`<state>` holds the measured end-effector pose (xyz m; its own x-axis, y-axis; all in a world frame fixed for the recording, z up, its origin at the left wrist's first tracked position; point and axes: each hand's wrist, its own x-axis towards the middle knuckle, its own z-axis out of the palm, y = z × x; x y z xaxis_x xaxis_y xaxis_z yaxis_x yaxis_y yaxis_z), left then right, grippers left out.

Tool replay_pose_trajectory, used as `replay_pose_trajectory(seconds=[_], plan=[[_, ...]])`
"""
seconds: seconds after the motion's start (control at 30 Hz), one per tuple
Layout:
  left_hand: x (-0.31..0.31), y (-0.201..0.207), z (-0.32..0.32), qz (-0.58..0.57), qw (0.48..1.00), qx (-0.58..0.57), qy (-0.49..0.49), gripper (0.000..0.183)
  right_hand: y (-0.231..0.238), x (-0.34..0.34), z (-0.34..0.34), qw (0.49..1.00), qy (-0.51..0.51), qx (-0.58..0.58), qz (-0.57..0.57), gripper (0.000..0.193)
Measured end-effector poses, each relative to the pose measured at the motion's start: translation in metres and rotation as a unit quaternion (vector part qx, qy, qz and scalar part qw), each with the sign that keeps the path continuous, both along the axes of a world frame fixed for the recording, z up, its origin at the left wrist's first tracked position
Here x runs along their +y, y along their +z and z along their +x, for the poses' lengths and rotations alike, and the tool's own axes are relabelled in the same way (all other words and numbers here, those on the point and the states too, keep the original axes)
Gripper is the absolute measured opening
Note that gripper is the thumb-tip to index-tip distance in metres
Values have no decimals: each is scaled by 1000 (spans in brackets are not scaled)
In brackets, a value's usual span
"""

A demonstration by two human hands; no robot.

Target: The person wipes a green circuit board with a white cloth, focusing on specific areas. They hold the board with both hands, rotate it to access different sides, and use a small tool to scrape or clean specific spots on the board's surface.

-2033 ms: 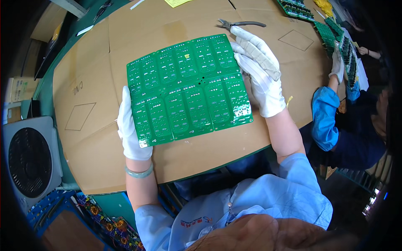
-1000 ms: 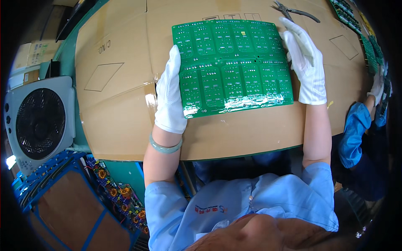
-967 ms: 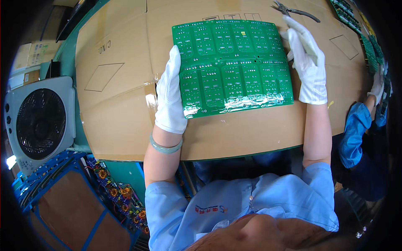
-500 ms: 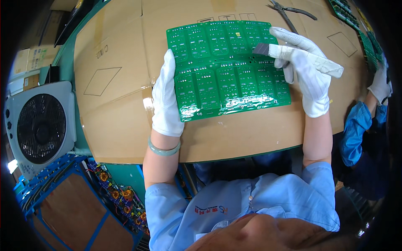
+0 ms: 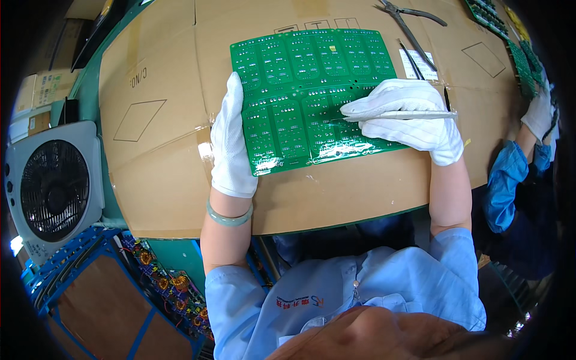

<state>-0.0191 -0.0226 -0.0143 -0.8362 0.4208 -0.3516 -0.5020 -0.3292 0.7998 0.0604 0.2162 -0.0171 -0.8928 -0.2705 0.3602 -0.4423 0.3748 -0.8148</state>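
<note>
A large green circuit board, dotted with solder joints, is held over the brown cardboard on the table. My left hand, in a white glove, grips its left edge with the fingers running up along that side. In my gloved right hand is a thin blade with a white-wrapped handle, pinched like a pen and seen edge-on. The blade's tip is at the board's middle, low over or touching the surface; which, I cannot tell. The right hand covers the board's lower right part.
Pliers and dark tweezers lie beyond the board, near a white paper slip. At the far right a co-worker's gloved hand is by more green boards. A fan stands left; boards with coils sit below.
My right hand has come down and left onto the board, turning the blade from flat to edge-on. The tweezers and paper slip are now uncovered. The board has shifted slightly left in the view.
</note>
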Motion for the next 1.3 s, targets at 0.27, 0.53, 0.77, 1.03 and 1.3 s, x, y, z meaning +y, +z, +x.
replay_pose_trajectory(seconds=[0.27, 0.53, 0.77, 1.03, 1.3], plan=[[-2, -4, 1, -9, 1000, 16, 8, 45, 1, -2, 0, 1000, -9, -10, 12, 25], [0, -4, 0, 34, 999, -8, -4, 44, 0, 2, 0, 1000, 11, 7, 21, 24], [-2, -3, -1, 28, 999, -10, -24, 46, -1, 2, -1, 1000, 9, 8, 24, 24], [-1, -4, 4, 36, 999, 10, -9, 45, -1, 0, 3, 999, -8, -30, -11, 22], [-1, 0, 9, 20, 1000, 15, -18, 47, 0, -6, 5, 1000, -9, -12, -21, 24]])
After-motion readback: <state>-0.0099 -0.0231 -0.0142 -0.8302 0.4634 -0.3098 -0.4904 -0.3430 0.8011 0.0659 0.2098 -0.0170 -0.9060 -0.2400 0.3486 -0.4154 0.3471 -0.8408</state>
